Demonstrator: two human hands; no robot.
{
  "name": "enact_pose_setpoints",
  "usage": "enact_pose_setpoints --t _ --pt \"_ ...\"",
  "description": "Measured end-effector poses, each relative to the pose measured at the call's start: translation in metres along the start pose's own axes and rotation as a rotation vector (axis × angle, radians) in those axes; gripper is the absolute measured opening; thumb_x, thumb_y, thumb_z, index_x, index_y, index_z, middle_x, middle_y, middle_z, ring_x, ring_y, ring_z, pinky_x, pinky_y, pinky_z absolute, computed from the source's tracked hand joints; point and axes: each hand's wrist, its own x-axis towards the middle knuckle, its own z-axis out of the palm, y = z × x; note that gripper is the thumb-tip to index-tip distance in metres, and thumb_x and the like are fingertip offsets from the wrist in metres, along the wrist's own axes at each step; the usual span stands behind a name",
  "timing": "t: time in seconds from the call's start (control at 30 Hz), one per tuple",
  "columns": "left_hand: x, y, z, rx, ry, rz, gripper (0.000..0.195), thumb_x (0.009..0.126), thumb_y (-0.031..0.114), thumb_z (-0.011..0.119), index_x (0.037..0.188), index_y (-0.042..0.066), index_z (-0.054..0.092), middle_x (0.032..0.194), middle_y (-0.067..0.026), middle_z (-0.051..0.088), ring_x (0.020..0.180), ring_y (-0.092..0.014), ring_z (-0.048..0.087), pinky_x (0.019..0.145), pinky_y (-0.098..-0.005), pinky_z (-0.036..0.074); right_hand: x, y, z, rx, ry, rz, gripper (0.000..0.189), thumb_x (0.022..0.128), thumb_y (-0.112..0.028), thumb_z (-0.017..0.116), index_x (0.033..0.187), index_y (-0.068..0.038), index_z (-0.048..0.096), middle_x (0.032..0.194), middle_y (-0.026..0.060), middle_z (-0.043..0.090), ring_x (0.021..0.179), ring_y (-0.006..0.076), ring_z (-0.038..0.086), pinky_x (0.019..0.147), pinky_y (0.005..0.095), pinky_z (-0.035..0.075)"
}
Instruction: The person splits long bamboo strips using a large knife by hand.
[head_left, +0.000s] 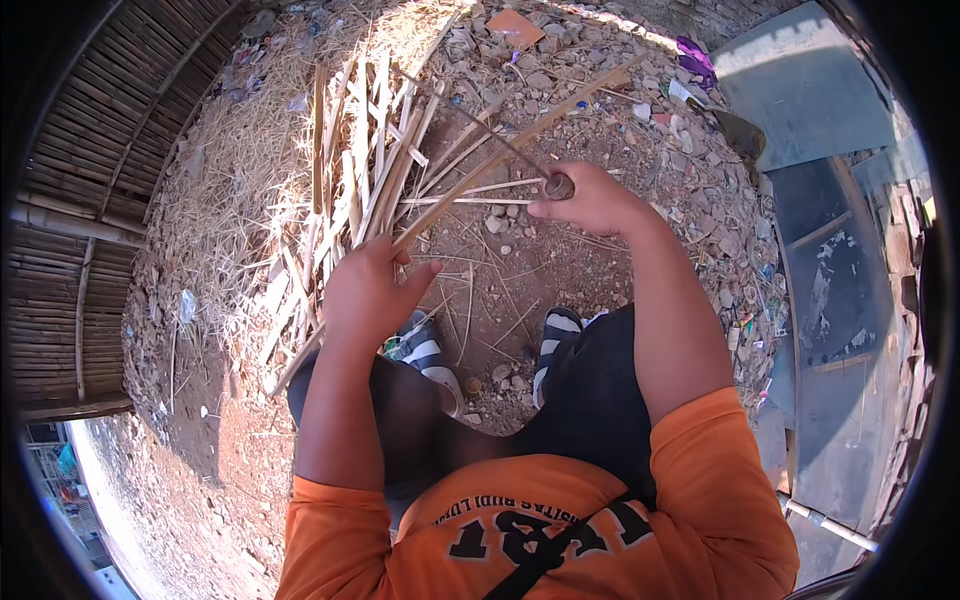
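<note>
My left hand is closed around a long bamboo strip, its thumb sticking out to the side. The strip runs on a slant from beside my left knee to the stony ground at the upper right. My right hand grips the round wooden handle of a long knife, probably a machete. Its dark blade, seen nearly edge-on, points up and left and crosses over the strip; whether the two touch I cannot tell. Beyond my left hand lies a heap of split bamboo pieces.
My sandalled feet stand on bare earth with thin slivers. Dry straw and a bamboo slat wall are at left. Rubble lies at right, beside grey panels and a dark board.
</note>
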Motion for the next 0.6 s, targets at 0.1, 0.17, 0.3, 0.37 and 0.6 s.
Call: enact_pose_setpoints --t 0.1,0.17,0.3,0.37,0.6 --pt "0.002 -0.001 -0.004 -0.035 -0.031 -0.105 0.049 0.081 0.052 0.084 0.086 0.006 0.068 0.073 -0.0130 0.066 0.070 -0.032 0.067 0.064 -0.0448 0.051 -0.005 0.004 -0.012 0.110 0.086 0.115 0.061 0.086 -0.041 0.085 0.129 -0.002 0.065 0.087 0.0063 0.068 0.077 0.0167 0.067 0.062 0.0324 0.051" --pt "0.003 0.005 0.001 -0.027 -0.033 -0.073 0.049 0.081 0.051 0.084 0.086 0.006 0.067 0.073 -0.0131 0.066 0.069 -0.032 0.066 0.064 -0.0446 0.050 -0.007 -0.005 -0.006 0.101 0.080 0.116 0.060 0.087 -0.041 0.084 0.127 -0.002 0.065 0.087 0.0065 0.067 0.077 0.0161 0.066 0.060 0.0313 0.051" --pt "0.002 0.004 0.003 -0.035 -0.048 -0.033 0.047 0.081 0.050 0.084 0.086 0.006 0.068 0.073 -0.0133 0.066 0.071 -0.033 0.068 0.065 -0.0451 0.052 -0.018 -0.037 0.019 -0.159 -0.187 -0.160 0.070 0.081 -0.052 0.085 0.123 0.001 0.066 0.109 0.0188 0.070 0.110 0.0350 0.067 0.097 0.0424 0.050" --pt "0.001 -0.004 -0.002 -0.039 -0.066 -0.031 0.047 0.081 0.050 0.084 0.086 0.006 0.068 0.073 -0.0139 0.068 0.072 -0.035 0.070 0.065 -0.0464 0.053 -0.012 -0.021 0.007 -0.099 -0.128 -0.116 0.071 0.082 -0.050 0.085 0.126 0.001 0.064 0.106 0.0173 0.070 0.102 0.0317 0.068 0.091 0.0411 0.052" --pt "0.008 -0.005 0.001 -0.031 -0.109 -0.075 0.048 0.083 0.049 0.083 0.083 0.004 0.067 0.070 -0.0142 0.065 0.068 -0.034 0.067 0.065 -0.0460 0.052 -0.007 0.009 -0.016 0.193 0.104 0.208 0.072 0.086 -0.041 0.085 0.135 0.004 0.058 0.091 0.0122 0.068 0.071 0.0185 0.065 0.066 0.0351 0.052"
